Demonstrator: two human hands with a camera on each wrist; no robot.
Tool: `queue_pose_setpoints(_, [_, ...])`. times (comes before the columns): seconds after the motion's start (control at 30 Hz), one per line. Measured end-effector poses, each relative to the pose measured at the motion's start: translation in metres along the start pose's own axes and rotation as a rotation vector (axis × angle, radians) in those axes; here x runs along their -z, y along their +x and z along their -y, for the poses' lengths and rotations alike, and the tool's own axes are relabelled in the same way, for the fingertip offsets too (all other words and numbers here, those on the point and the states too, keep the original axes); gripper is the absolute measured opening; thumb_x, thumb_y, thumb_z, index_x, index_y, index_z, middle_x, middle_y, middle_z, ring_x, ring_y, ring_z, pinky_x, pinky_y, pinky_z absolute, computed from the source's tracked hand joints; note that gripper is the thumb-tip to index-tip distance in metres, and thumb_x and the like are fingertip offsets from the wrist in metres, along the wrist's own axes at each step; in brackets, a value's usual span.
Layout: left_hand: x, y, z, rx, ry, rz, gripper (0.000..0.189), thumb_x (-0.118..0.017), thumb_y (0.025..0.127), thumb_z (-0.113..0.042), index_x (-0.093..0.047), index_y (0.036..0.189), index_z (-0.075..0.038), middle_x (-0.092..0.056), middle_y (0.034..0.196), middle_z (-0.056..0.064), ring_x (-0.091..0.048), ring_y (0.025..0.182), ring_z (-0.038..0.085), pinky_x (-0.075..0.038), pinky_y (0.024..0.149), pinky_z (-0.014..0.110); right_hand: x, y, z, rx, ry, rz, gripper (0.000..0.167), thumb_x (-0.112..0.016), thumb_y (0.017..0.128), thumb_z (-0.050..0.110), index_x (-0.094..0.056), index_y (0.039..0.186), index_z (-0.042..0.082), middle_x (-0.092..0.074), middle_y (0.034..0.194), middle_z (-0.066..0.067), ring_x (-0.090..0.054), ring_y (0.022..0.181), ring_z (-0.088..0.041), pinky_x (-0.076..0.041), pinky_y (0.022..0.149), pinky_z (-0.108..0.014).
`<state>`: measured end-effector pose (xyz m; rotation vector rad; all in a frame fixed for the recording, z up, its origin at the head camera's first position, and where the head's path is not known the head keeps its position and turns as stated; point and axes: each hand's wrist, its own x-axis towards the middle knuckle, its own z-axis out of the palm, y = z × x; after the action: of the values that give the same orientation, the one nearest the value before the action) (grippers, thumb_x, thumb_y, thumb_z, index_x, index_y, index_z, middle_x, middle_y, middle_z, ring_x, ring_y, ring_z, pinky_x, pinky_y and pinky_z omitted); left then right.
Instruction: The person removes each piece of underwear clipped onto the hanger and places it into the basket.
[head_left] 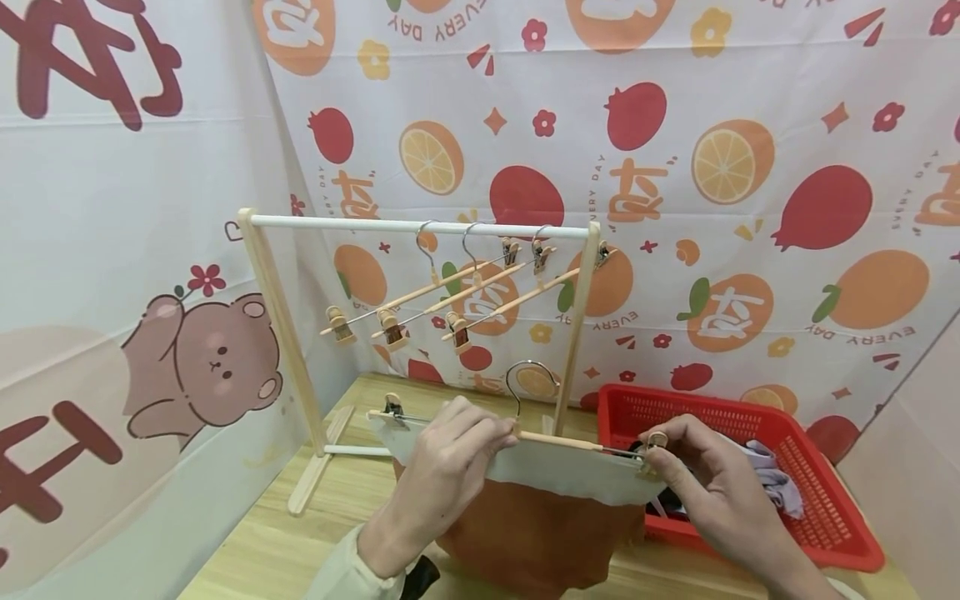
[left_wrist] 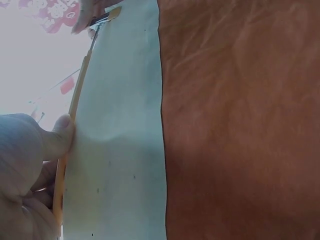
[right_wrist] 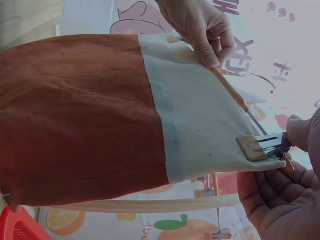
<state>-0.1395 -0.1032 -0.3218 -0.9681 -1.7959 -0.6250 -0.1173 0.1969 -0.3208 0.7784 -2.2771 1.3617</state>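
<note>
A wooden clip hanger (head_left: 562,440) with a metal hook is held over the table, and a rust-brown garment (head_left: 540,529) with a pale top band hangs below it. My left hand (head_left: 450,467) grips the hanger's bar near the middle, thumb on the band's side in the left wrist view. At the right end, my right hand (head_left: 723,487) pinches the clip (right_wrist: 251,148), which sits over the edge of the pale band in the right wrist view. The far-end clip (head_left: 393,407) is at the band's other corner.
Behind the hands stands a wooden rack (head_left: 277,333) with a white rail (head_left: 360,223). Three clip hangers (head_left: 480,287) hang from it. A red basket (head_left: 840,557) with folded cloth (head_left: 780,483) is at the right, close to my right hand. Printed curtains close off the back and left.
</note>
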Motion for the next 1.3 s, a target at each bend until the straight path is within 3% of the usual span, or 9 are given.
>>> queue_pose_setpoints(0.97, [-0.0066, 0.003, -0.0033, -0.006, 0.003, 0.01, 0.005, -0.074, 0.092, -0.016, -0.075, 0.093, -0.011, -0.071, 0.085, -0.005, -0.06, 0.077, 0.009, -0.048, 0.07, 0.02, 0.0058, -0.0018, -0.0048, -0.031, -0.03, 0.013, 0.017, -0.062, 0.098, -0.001, -0.061, 0.106, 0.014, -0.064, 0.097, 0.0, -0.061, 0.082, -0.011, -0.055, 0.069, -0.021])
queue_pose_setpoints(1.3, [-0.0052, 0.0025, -0.0032, 0.004, 0.007, 0.017, 0.005, -0.074, 0.091, -0.016, -0.075, 0.092, -0.011, -0.071, 0.085, -0.005, -0.06, 0.076, 0.009, -0.048, 0.07, 0.019, 0.006, -0.0007, -0.005, -0.014, 0.022, 0.031, 0.016, -0.06, 0.099, -0.002, -0.061, 0.106, 0.011, -0.064, 0.096, 0.002, -0.061, 0.081, -0.011, -0.055, 0.069, -0.022])
